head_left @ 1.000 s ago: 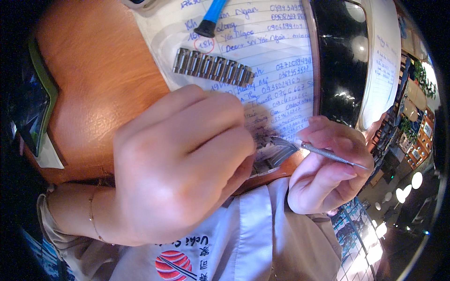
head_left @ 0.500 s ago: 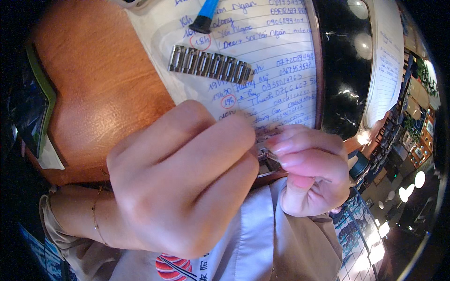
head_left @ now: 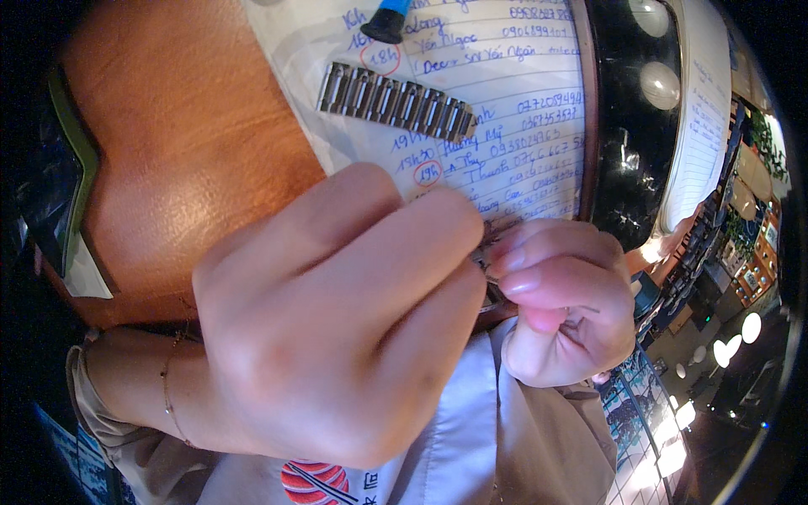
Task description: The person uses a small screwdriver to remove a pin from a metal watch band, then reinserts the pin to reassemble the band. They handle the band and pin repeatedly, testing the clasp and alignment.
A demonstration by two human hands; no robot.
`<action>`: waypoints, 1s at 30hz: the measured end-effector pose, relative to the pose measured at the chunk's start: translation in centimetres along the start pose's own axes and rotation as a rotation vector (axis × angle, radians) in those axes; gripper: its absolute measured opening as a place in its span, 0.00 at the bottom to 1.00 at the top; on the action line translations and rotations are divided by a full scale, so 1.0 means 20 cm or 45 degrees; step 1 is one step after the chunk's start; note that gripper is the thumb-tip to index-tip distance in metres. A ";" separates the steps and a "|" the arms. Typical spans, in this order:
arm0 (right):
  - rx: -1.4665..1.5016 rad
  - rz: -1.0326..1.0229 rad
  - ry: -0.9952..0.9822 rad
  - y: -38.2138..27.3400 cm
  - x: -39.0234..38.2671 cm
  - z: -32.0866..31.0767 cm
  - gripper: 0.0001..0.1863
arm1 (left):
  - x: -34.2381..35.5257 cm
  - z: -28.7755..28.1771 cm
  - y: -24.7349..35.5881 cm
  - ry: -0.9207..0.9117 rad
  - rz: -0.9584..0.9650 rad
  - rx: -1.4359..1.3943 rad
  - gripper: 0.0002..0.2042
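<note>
Metal link strip (head_left: 396,101) is lying flat on a handwritten notebook page (head_left: 543,80), slanting down toward its right end; using the strip as landmark. Left hand (head_left: 337,320) is sitting below the strip, back of hand facing the camera, fingers curling into a nearly closed fist; its fingertips are hiding behind the knuckles, so cannot tell what, if anything, it is gripping. Right hand (head_left: 568,303) is sitting below and right of the strip, fingers bending inward, mostly closed, tips meeting at a small metal piece (head_left: 492,295); cannot tell how firmly it is pinching. That piece is showing only partly between the hands, below the strip's right end. Blue tool (head_left: 391,21) is pointing its black end down just above the strip, its upper part running out of view. Wooden table (head_left: 194,151) is showing left of the strip, glossy black object (head_left: 631,151) is standing well right.
</note>
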State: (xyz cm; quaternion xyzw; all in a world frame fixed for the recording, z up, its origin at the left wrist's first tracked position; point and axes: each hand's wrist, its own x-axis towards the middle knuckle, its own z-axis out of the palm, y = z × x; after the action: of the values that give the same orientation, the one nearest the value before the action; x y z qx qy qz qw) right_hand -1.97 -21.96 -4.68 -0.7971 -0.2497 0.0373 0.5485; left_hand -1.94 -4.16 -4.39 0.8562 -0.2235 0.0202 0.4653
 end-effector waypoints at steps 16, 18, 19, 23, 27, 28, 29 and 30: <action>-0.210 -0.244 0.121 0.00 0.01 0.06 0.05 | 0.10 -0.10 0.01 -0.444 -0.158 -0.073 0.12; -0.291 -0.315 0.144 0.01 0.01 0.07 0.05 | 0.04 -0.07 0.00 -0.289 -0.150 -0.082 0.11; -0.310 -0.333 0.160 0.02 0.00 0.07 0.05 | 0.04 -0.06 -0.01 -0.236 -0.138 -0.083 0.11; -0.277 -0.364 0.250 0.05 0.02 0.12 0.05 | 0.04 -0.06 -0.03 -0.166 -0.117 -0.093 0.12; -0.239 -0.364 0.334 0.03 0.04 0.17 0.07 | 0.04 -0.07 -0.06 -0.094 -0.058 -0.160 0.11; -0.213 -0.374 0.332 0.05 0.04 0.17 0.08 | 0.05 -0.06 -0.07 -0.091 -0.043 -0.163 0.11; -0.191 -0.383 0.332 0.07 0.04 0.16 0.09 | 0.06 -0.06 -0.08 -0.088 -0.026 -0.164 0.11; -0.131 -0.407 0.306 0.09 0.04 0.16 0.11 | 0.05 -0.06 -0.08 -0.067 -0.041 -0.134 0.11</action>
State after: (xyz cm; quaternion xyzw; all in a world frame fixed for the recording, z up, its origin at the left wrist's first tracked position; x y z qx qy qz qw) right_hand -1.69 -19.41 -7.29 -0.7730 -0.3072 -0.1584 0.5320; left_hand -0.22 -2.75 -4.69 0.8343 -0.2226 -0.0214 0.5039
